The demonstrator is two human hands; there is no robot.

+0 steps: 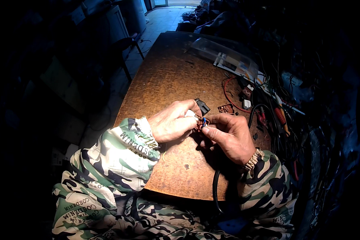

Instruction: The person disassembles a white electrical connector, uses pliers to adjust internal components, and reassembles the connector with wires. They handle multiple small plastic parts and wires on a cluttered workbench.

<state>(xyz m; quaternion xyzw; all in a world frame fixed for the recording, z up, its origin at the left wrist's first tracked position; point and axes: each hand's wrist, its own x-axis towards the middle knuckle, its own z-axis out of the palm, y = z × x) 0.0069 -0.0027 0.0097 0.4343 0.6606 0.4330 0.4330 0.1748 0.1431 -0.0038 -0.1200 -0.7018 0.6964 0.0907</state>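
Observation:
Over the wooden table, my left hand (173,123) is closed round a small white and reddish-brown electrical fitting (191,114). My right hand (234,138) meets it from the right, thumb and forefinger pinched at a short blue wire (204,121) by the fitting's brown part. Fingers hide much of the fitting, so its exact kind is unclear. A black cable (215,188) hangs from below my right hand over the table's near edge. Just beyond my left fingertips is a black plastic piece (203,106).
The wooden table (168,68) carries a brown slotted part (227,109), a white block (247,104) and a red wire (227,90) to the right. Tangled cables and a red-handled tool (280,116) crowd the right edge. A clear plastic cover (212,51) lies at the back.

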